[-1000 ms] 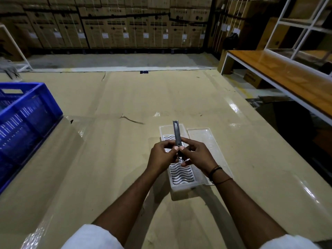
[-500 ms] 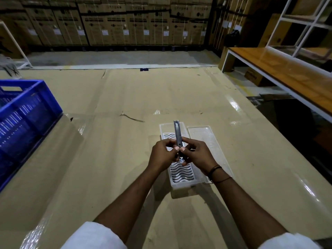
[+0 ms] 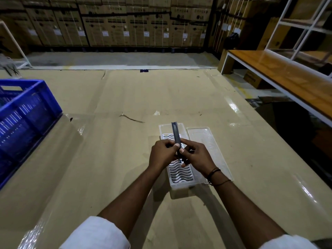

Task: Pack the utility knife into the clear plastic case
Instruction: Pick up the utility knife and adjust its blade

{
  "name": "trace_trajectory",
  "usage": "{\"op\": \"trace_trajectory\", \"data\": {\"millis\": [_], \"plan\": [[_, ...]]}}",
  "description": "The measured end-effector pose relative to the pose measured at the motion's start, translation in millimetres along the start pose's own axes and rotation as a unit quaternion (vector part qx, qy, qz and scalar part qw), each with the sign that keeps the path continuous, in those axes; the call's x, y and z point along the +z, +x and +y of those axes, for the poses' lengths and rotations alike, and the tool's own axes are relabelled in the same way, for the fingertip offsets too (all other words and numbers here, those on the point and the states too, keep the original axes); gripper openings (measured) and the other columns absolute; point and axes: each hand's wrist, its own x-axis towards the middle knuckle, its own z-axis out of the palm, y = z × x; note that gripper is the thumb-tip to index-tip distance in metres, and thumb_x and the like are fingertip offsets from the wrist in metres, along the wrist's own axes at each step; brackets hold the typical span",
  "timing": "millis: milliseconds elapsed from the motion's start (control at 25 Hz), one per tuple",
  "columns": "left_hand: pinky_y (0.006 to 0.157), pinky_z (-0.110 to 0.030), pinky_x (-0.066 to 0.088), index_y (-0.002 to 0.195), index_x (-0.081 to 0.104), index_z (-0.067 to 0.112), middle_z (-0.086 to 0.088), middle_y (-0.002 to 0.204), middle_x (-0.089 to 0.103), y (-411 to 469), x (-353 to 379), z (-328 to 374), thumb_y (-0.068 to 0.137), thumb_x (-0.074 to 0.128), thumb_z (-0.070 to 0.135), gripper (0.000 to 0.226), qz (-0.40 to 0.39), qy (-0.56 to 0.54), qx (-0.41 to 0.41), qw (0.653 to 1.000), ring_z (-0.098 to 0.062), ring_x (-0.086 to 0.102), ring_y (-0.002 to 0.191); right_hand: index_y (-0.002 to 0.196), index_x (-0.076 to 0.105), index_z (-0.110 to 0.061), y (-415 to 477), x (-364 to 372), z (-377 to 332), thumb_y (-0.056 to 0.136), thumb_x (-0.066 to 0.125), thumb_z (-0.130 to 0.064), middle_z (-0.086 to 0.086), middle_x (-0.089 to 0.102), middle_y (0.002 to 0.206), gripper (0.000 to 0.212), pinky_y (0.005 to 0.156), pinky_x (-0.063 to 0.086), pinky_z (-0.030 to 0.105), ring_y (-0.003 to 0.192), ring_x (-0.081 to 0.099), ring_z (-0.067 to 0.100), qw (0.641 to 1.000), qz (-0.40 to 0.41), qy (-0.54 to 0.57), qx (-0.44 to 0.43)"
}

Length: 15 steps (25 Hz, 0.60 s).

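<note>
A slim grey utility knife (image 3: 175, 134) is held above the table, its far end pointing away from me. My left hand (image 3: 162, 154) pinches its near part from the left, and my right hand (image 3: 196, 157) grips it from the right, thumbs meeting on the handle. Directly below lies the open clear plastic case (image 3: 181, 182) with a white wavy-patterned insert. Its clear lid (image 3: 203, 136) lies flat beside it on the right, partly under my right wrist.
A blue plastic crate (image 3: 25, 112) stands at the table's left edge. The table is covered in tan cardboard under glossy film. A wooden bench (image 3: 280, 78) and white shelving sit to the right, across a gap. Stacked cartons line the back wall.
Both hands with the knife have stayed almost still over the case; the grip looks the same.
</note>
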Motion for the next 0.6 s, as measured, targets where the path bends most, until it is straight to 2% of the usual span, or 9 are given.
{"op": "trace_trajectory", "data": {"millis": [120, 240, 320, 440, 600], "plan": [[0.080, -0.048, 0.069, 0.085, 0.078, 0.022, -0.007, 0.086, 0.082, -1, 3, 1, 0.094, 0.071, 0.023, 0.011, 0.002, 0.025, -0.002, 1.000, -0.023, 0.082, 0.077, 0.133, 0.063, -0.023, -1, 0, 1, 0.094, 0.063, -0.003, 0.009, 0.066, 0.076, 0.044, 0.061, 0.063, 0.039, 0.075, 0.075, 0.021, 1.000, 0.004, 0.004, 0.003], [0.083, -0.049, 0.068, 0.092, 0.080, 0.022, -0.002, 0.087, 0.082, -5, 4, 2, 0.088, 0.066, 0.036, 0.020, 0.014, 0.069, 0.001, 0.998, -0.021, 0.081, 0.080, 0.128, 0.062, -0.034, -3, 2, 1, 0.094, 0.064, -0.004, 0.010, 0.067, 0.077, 0.045, 0.061, 0.064, 0.042, 0.074, 0.075, 0.023, 1.000, 0.006, -0.016, -0.006], [0.085, -0.049, 0.066, 0.094, 0.078, 0.023, -0.003, 0.089, 0.081, -8, 5, 5, 0.091, 0.064, 0.034, 0.018, 0.019, 0.095, 0.003, 0.995, -0.023, 0.079, 0.083, 0.123, 0.061, -0.041, -4, 3, 2, 0.094, 0.065, -0.005, 0.012, 0.068, 0.078, 0.046, 0.060, 0.064, 0.043, 0.071, 0.075, 0.025, 0.999, 0.008, -0.034, -0.012], [0.086, -0.049, 0.065, 0.099, 0.078, 0.021, -0.004, 0.093, 0.080, -9, 7, 7, 0.095, 0.064, 0.030, 0.016, 0.025, 0.117, 0.007, 0.993, -0.024, 0.077, 0.085, 0.125, 0.062, -0.040, -4, 4, 3, 0.093, 0.066, -0.008, 0.017, 0.069, 0.080, 0.045, 0.059, 0.064, 0.043, 0.067, 0.075, 0.028, 0.999, 0.012, -0.051, -0.014], [0.085, -0.047, 0.066, 0.101, 0.080, 0.021, -0.001, 0.093, 0.080, -12, 5, 5, 0.095, 0.066, 0.032, 0.019, 0.034, 0.088, 0.020, 0.995, -0.020, 0.078, 0.084, 0.127, 0.062, -0.036, -5, 4, -1, 0.094, 0.065, -0.006, 0.012, 0.067, 0.078, 0.045, 0.060, 0.064, 0.044, 0.073, 0.075, 0.025, 0.999, 0.014, -0.033, -0.005]]}}
